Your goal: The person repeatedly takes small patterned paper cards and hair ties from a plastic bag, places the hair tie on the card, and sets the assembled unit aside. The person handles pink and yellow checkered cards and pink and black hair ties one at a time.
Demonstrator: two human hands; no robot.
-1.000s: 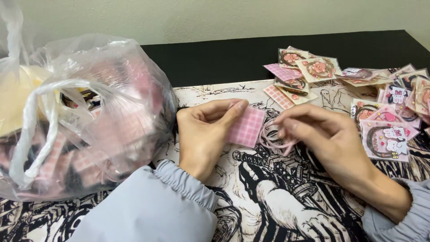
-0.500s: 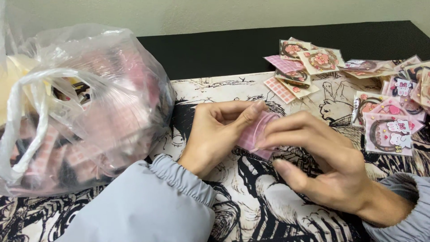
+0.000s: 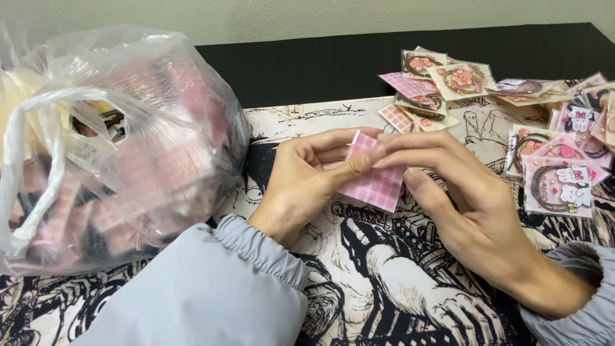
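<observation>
At the far left of the grip stands a bag (image 3: 122, 147) of clear plastic, tied at its handles and full of pink and dark small things that I cannot tell one by one. It rests on a mat (image 3: 384, 282) with black and white drawings, well apart from the grip.

The left hand (image 3: 307, 182) comes out of a grey sleeve (image 3: 211, 291). Its thumb and fingers are closed on the left edge of a pink card (image 3: 375, 176) with a checked pattern, so the card is pinched and held just above the mat, between both hands. The right hand (image 3: 467, 205) meets it from the other side: its fingers press on the upper edge of the card, touching the left fingertips, and its thumb lies beside the lower right corner. Both hands are therefore clamped on the same card; neither is open.

I judge that the step in hand is work on the card itself, maybe opening or separating it at the top edge, where the fingertips meet. This calls for a fine pinch and a light pull, because the card looks thin and may bend or tear.

Beyond and to the right of the grip lies a pile (image 3: 538, 122) of small packets with pink pictures, spread loosely on the mat and the black table (image 3: 307, 64), not touching the hands.
</observation>
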